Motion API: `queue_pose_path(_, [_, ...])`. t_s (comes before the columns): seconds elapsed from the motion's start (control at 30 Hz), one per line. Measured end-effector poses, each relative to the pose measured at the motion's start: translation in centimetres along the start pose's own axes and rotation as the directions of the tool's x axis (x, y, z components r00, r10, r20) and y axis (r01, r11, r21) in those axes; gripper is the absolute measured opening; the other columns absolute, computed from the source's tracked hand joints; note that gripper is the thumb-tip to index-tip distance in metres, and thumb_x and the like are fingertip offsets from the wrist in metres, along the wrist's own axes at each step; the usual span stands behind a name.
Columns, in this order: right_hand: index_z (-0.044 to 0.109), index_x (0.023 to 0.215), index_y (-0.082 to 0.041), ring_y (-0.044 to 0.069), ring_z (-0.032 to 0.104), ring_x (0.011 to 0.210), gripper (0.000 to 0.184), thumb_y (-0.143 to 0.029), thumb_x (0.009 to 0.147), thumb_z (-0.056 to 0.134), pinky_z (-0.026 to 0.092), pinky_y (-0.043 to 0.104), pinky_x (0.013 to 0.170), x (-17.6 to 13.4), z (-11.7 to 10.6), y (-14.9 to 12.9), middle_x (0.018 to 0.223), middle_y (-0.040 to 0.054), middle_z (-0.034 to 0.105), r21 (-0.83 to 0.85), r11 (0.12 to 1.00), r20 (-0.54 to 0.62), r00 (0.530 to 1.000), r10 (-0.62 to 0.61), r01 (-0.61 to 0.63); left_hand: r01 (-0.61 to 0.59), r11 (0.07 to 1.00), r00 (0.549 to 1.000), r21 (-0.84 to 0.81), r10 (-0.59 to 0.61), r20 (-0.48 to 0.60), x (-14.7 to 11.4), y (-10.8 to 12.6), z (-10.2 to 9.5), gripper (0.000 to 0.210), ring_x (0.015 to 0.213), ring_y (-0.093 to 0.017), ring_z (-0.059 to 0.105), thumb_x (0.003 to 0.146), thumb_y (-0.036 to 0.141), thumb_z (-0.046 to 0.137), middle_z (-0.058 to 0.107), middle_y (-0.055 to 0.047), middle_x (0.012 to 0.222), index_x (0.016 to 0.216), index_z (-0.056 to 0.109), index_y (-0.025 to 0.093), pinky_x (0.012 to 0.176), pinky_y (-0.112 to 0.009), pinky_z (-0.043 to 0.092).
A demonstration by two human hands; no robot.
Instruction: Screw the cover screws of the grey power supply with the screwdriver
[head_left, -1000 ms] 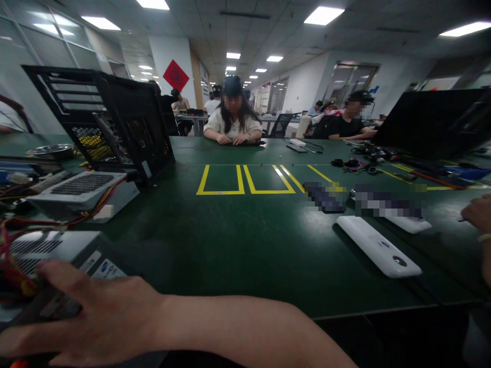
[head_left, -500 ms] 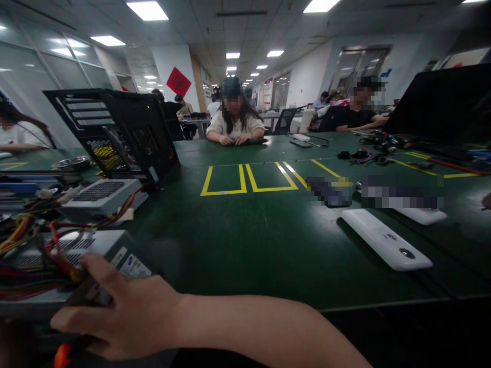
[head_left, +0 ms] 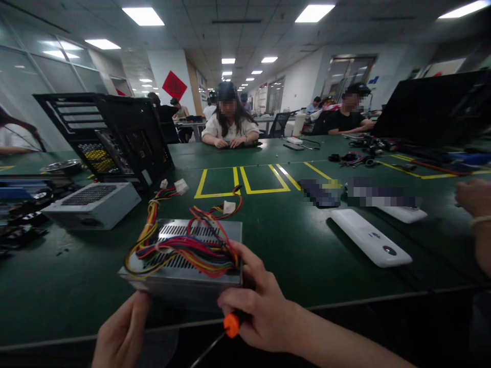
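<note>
At the near edge of the desk (head_left: 291, 245), the right hand (head_left: 266, 301) clasps a power supply (head_left: 184, 290) by its right side, an orange-ended screwdriver (head_left: 231, 325) tucked under the fingers. The left hand (head_left: 120, 327) meets the near-left corner, probably sharing the weight; its grip is hidden. Cables (head_left: 192, 253) lie heaped on top. Beyond, leftward, stand an open computer case (head_left: 128, 122) and a metal bowl (head_left: 57, 169), contents unclear.
</note>
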State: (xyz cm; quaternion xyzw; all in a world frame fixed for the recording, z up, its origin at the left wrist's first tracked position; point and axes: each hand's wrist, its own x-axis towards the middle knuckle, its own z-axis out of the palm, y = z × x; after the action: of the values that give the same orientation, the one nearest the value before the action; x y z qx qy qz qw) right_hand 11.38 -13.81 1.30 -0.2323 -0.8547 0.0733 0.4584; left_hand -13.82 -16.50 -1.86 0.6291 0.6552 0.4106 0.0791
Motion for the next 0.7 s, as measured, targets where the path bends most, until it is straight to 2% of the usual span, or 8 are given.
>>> queue_pose_path(0.07, [0.046,0.095,-0.026,0.024,0.046,0.117,0.034,-0.011,0.067,0.055,0.05,0.028,0.071,-0.9,-1.7,0.7,0.147,0.0052,0.007,0.004,1.0,-0.049,0.999,0.014,-0.014,-0.067,0.996,0.994,-0.058,0.072,0.077,0.4,1.0,1.0,0.04,0.057,-0.014,0.057,0.084,0.049,0.037,0.057,-0.001,0.06,0.069,0.056,0.017,0.053,-0.02,0.047])
queue_pose_path(0.2, [0.044,0.098,-0.025,0.02,0.052,0.11,0.033,-0.009,0.07,0.054,0.049,0.028,0.07,-1.3,-4.0,2.7,0.145,0.0078,0.014,-0.028,0.997,-0.077,0.995,0.068,-0.071,-0.229,0.973,0.963,-0.02,0.229,0.14,1.8,3.1,2.2,0.033,0.062,-0.013,0.059,0.085,0.041,0.038,0.061,-0.002,0.068,0.073,0.058,0.018,0.057,-0.019,0.046])
queue_pose_path(0.3, [0.042,0.096,-0.024,0.026,0.038,0.125,0.027,-0.014,0.074,0.055,0.048,0.034,0.078,-0.4,-4.9,4.4,0.143,0.0103,0.023,-0.108,0.983,-0.096,0.986,0.138,-0.148,-0.316,0.946,0.929,0.073,0.293,0.228,3.6,4.2,2.8,0.033,0.064,-0.013,0.059,0.088,0.038,0.033,0.061,-0.002,0.074,0.077,0.057,0.019,0.058,-0.021,0.043])
queue_pose_path(0.37, [0.041,0.095,-0.024,0.027,0.036,0.126,0.024,-0.02,0.076,0.056,0.048,0.037,0.079,0.4,-5.0,5.6,0.143,0.0117,0.024,-0.151,0.964,-0.114,0.973,0.2,-0.216,-0.349,0.917,0.916,0.191,0.291,0.275,5.0,4.7,3.3,0.036,0.063,-0.015,0.059,0.089,0.039,0.028,0.061,-0.003,0.076,0.079,0.056,0.02,0.056,-0.024,0.04])
queue_pose_path(0.43, [0.04,0.094,-0.024,0.027,0.044,0.12,0.023,-0.027,0.077,0.056,0.049,0.038,0.078,1.1,-4.7,6.7,0.144,0.0126,0.023,-0.186,0.945,-0.122,0.961,0.248,-0.268,-0.359,0.887,0.907,0.289,0.26,0.331,6.4,5.1,3.7,0.038,0.066,-0.017,0.059,0.09,0.04,0.023,0.061,-0.003,0.08,0.082,0.055,0.02,0.056,-0.026,0.038])
queue_pose_path(0.57, [0.039,0.094,-0.024,0.023,0.057,0.1,0.024,-0.034,0.078,0.055,0.05,0.037,0.07,2.2,-4.1,8.5,0.144,0.0131,0.021,-0.238,0.914,-0.104,0.944,0.313,-0.329,-0.345,0.877,0.881,0.334,0.18,0.438,9.1,5.6,4.5,0.039,0.069,-0.018,0.059,0.092,0.039,0.018,0.062,-0.004,0.083,0.084,0.052,0.02,0.058,-0.026,0.036])
queue_pose_path(0.63, [0.039,0.092,-0.024,0.023,0.058,0.096,0.025,-0.035,0.077,0.056,0.049,0.037,0.069,3.1,-4.1,9.4,0.14,0.0136,0.028,-0.249,0.9,-0.101,0.933,0.344,-0.359,-0.329,0.889,0.878,0.32,0.163,0.449,10.3,5.9,4.7,0.039,0.07,-0.018,0.059,0.091,0.04,0.018,0.062,-0.004,0.083,0.081,0.051,0.02,0.06,-0.026,0.036])
queue_pose_path(0.7, [0.039,0.091,-0.024,0.025,0.055,0.1,0.025,-0.035,0.077,0.057,0.047,0.038,0.073,4.3,-4.4,10.3,0.13,0.0126,0.04,-0.237,0.899,-0.1,0.93,0.354,-0.368,-0.303,0.902,0.883,0.309,0.144,0.447,11.5,6.3,4.8,0.041,0.072,-0.019,0.059,0.091,0.041,0.018,0.062,-0.004,0.08,0.078,0.051,0.02,0.061,-0.026,0.036])
